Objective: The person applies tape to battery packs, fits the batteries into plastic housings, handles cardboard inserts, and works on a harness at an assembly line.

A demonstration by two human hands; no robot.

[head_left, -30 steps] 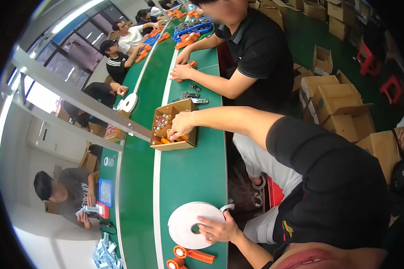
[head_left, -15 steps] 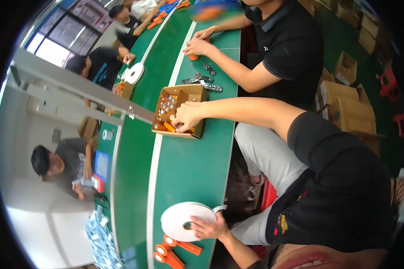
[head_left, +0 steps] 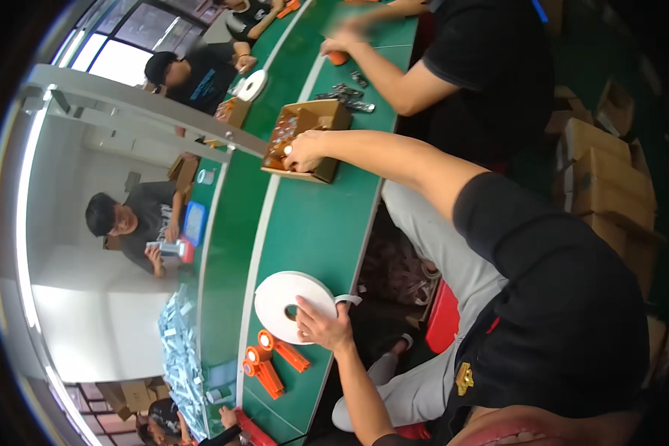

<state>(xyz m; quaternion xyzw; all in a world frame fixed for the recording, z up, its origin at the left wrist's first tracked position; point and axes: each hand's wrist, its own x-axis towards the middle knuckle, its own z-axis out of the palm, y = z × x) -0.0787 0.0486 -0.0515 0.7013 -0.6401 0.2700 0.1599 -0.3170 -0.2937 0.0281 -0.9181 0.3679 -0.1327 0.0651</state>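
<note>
My left hand lies over the edge of a large roll of white tape, fingers across its face near the core hole and thumb at the rim. A loose tape end sticks out beside the thumb. My right arm reaches across to a cardboard box with dividers. Inside it, my right hand is closed, with a small white-ended piece at its fingertips. Small orange cylinders with pale round ends fill part of the box; the hand hides some of them.
Orange handled parts with white discs lie beside the roll. Dark metallic pieces sit beyond the box. A co-worker's blurred hands work farther along the green table. A metal beam crosses over the far side.
The whole view has shifted, so box and roll appear higher. My right hand is still in the box, its fingers now more gathered. My left hand stays on the roll.
</note>
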